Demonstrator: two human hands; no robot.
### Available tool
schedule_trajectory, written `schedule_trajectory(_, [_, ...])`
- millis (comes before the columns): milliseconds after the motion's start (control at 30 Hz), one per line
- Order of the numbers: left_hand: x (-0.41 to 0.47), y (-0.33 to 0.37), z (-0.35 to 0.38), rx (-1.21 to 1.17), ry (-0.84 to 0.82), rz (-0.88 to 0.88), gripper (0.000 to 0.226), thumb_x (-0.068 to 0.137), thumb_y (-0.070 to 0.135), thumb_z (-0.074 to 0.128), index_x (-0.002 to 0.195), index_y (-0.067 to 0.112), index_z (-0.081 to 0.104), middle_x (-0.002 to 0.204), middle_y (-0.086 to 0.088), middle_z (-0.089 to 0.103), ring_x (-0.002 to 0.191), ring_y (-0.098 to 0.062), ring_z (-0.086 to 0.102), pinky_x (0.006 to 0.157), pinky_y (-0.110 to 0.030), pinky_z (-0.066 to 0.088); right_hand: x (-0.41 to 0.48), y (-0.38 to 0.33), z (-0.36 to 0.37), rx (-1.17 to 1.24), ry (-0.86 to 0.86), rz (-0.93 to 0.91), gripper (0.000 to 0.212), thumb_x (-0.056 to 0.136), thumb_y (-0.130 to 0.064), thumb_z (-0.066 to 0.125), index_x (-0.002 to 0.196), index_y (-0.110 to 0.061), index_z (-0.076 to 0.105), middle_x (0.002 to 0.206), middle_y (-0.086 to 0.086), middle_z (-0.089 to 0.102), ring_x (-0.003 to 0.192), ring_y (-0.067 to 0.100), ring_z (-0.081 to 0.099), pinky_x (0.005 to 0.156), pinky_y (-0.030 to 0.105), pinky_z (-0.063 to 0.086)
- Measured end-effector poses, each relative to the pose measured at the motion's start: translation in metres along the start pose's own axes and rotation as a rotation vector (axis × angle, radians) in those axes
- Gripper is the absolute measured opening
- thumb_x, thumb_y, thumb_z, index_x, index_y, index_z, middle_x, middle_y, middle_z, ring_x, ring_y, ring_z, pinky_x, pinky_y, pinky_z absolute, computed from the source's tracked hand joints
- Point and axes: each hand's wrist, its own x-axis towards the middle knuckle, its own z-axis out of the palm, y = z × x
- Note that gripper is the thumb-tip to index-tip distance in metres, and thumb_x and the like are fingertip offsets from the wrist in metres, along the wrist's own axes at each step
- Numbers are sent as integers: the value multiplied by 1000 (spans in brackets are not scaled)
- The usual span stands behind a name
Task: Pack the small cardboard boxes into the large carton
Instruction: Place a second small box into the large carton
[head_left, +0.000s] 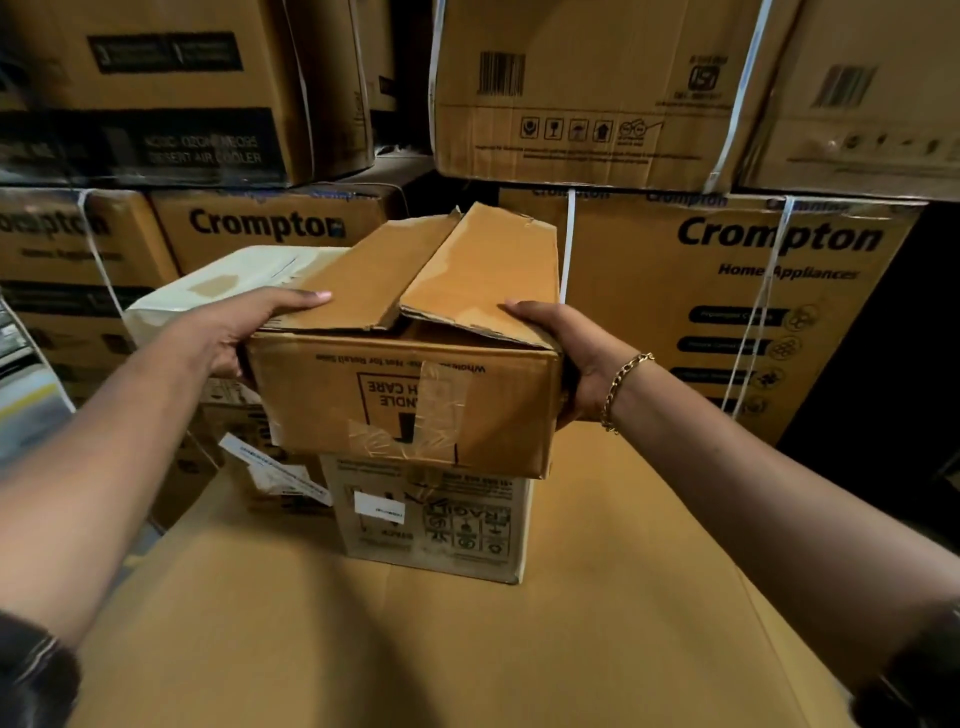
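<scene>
A small brown cardboard box (405, 395) with loose, torn top flaps and old tape on its front is held between my hands at the centre of the head view. My left hand (244, 332) grips its left side, thumb on the left flap. My right hand (566, 358), with a gold bracelet at the wrist, grips its right side, thumb on the right flap. Right under it stands a second small box (431, 519) with fragile symbols, on a broad flat cardboard surface (415, 639). I cannot tell if the held box rests on the lower one.
A white box (218, 280) sits just left of the held box, with a labelled brown box (260, 457) below it. Large strapped Crompton cartons (727, 291) are stacked behind and on both sides, forming a wall. Upper cartons (582, 93) overhang at the top.
</scene>
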Motion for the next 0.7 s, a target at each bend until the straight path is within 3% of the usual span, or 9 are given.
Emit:
schedule_trajectory(100, [-18, 0, 11, 22, 5, 29, 97, 30, 66, 91, 110, 20, 60, 101, -18, 74, 95, -35, 69, 60, -43, 59, -13, 3, -14, 16, -20, -21, 80, 55, -55, 89, 120, -18, 60, 113, 12, 73, 107, 36, 66, 98, 61, 43])
schedule_trajectory(267, [-67, -6, 52, -85, -92, 91, 83, 41, 54, 90, 107, 11, 65, 85, -14, 78, 71, -28, 76, 51, -36, 59, -41, 15, -66, 73, -61, -83, 63, 69, -33, 85, 124, -14, 62, 110, 10, 74, 106, 29, 68, 99, 49, 48])
schedule_trajectory(333, [-87, -12, 77, -118, -120, 133, 79, 47, 53, 88, 109, 10, 67, 88, -12, 78, 76, -27, 76, 59, -35, 60, -58, 24, -91, 74, -43, -119, 61, 70, -28, 84, 125, -10, 62, 100, 12, 75, 92, 28, 70, 89, 43, 55])
schedule_trajectory(433, [-117, -19, 126, -183, -153, 196, 76, 51, 50, 86, 115, 12, 69, 101, -13, 77, 94, -30, 72, 87, -43, 57, -88, 45, -133, 122, 44, -183, 67, 67, -30, 87, 124, -6, 61, 93, 14, 76, 77, 28, 73, 70, 37, 59])
schedule_trajectory(567, [-162, -33, 208, -295, -297, 178, 70, 61, 31, 88, 124, 9, 67, 108, -15, 75, 94, -29, 71, 91, -44, 54, -142, 87, -195, 92, 247, -346, 84, 56, -44, 93, 125, -11, 58, 95, 12, 78, 77, 27, 76, 61, 33, 59])
schedule_trajectory(633, [-187, -43, 257, -325, -306, 155, 72, 58, 41, 85, 122, 12, 68, 112, -16, 74, 101, -33, 69, 101, -52, 50, -175, 113, -231, 37, 364, -424, 85, 51, -50, 90, 122, -15, 59, 93, 7, 78, 74, 21, 76, 55, 27, 57])
schedule_trajectory(700, [-217, -49, 311, -322, -275, 170, 84, 50, 55, 87, 123, 17, 66, 114, -14, 73, 107, -34, 67, 103, -56, 48, -210, 139, -272, -15, 440, -471, 86, 51, -55, 87, 123, -17, 59, 101, 7, 76, 81, 20, 75, 62, 28, 58])
